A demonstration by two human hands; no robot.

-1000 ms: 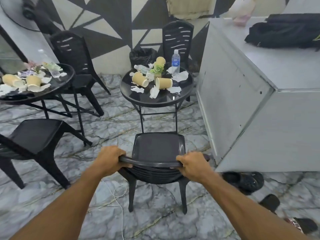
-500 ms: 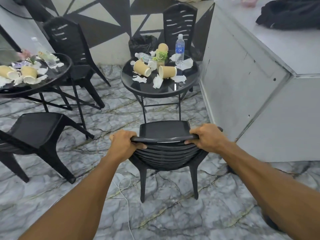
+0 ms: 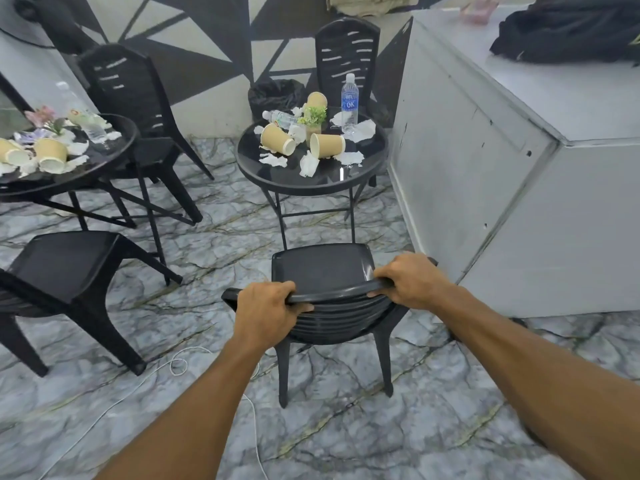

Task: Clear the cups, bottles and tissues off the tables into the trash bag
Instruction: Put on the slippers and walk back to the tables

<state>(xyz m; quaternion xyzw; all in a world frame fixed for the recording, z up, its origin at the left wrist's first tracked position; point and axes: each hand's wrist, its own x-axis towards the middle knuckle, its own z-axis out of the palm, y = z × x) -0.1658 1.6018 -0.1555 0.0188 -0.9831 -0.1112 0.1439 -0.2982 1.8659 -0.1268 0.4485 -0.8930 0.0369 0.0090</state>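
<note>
The only writing that can be read is "OK", in white on the blue label of the upright water bottle (image 3: pixel 349 105), which stands at about 1 o'clock on the round black table (image 3: pixel 367 180), cap up. A second clear bottle (image 3: pixel 281 117) lies on its side at roughly 11 o'clock on that table, its long axis running left to right with the cap toward the left; its label is too small to read. Two brown paper cups lie tipped over near the table's middle: the left cup (image 3: pixel 277 139) points its white mouth down and to the right, and the right cup (image 3: pixel 327 145) lies nearly level with its mouth to the left. A third cup (image 3: pixel 317 99) sits behind a small green plant (image 3: pixel 313 116). Crumpled white tissues (image 3: pixel 309 164) are scattered around the cups. A black trash bag (image 3: pixel 275 95) sits on the floor beyond the table, at 11 o'clock from it.

On the second table (image 3: pixel 104 174), at 9 o'clock in the view, two more cups (image 3: pixel 52 154) lie among tissues beside a blurred bottle (image 3: pixel 90 128).

The left hand (image 3: pixel 266 311) and the right hand (image 3: pixel 414 280) are both clenched over the top rail of the black chair (image 3: pixel 325 271), which faces the round table.
</note>
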